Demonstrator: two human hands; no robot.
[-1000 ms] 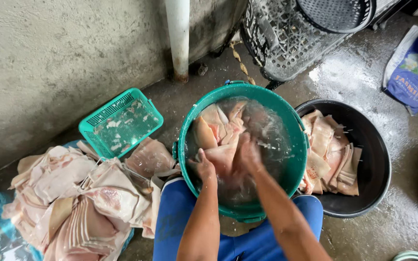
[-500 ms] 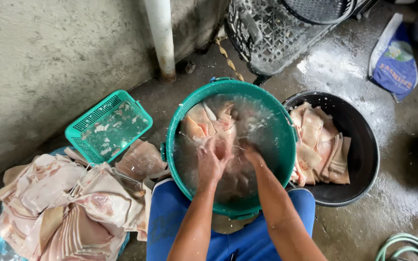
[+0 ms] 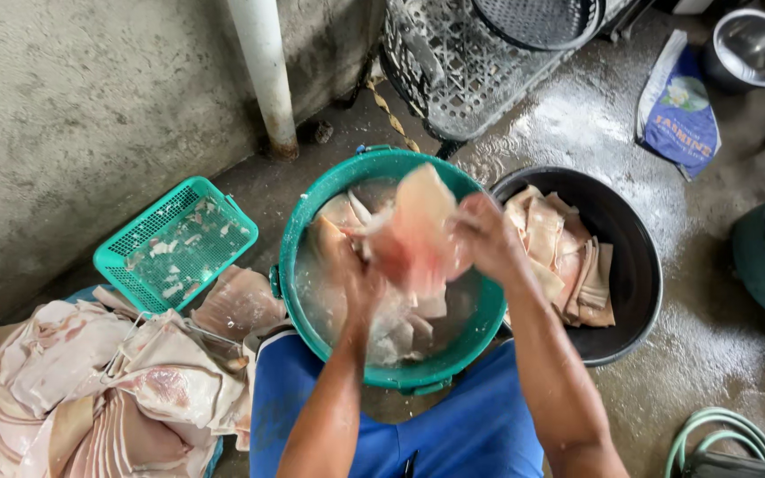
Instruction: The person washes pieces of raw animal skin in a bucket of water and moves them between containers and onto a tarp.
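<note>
A green basin (image 3: 312, 221) of cloudy water holds several pale pink slabs of pork skin. Both my hands lift one slab (image 3: 418, 226) out of the water, above the basin's right half. My left hand (image 3: 356, 274) grips its lower left edge and my right hand (image 3: 489, 239) grips its right edge. To the right, a black basin (image 3: 635, 265) holds several washed slabs stacked on edge.
A heap of raw pork skin (image 3: 90, 389) lies at the lower left beside a small green basket (image 3: 174, 243). A white pipe (image 3: 263, 75) runs down the concrete wall. A dark mesh crate (image 3: 453, 62), a blue bag (image 3: 679, 111), a green hose (image 3: 719, 429) and another green tub (image 3: 763, 257) surround the wet floor.
My hands were down in the water rubbing the skins; now they have raised one slab clear of the basin, toward the black basin side.
</note>
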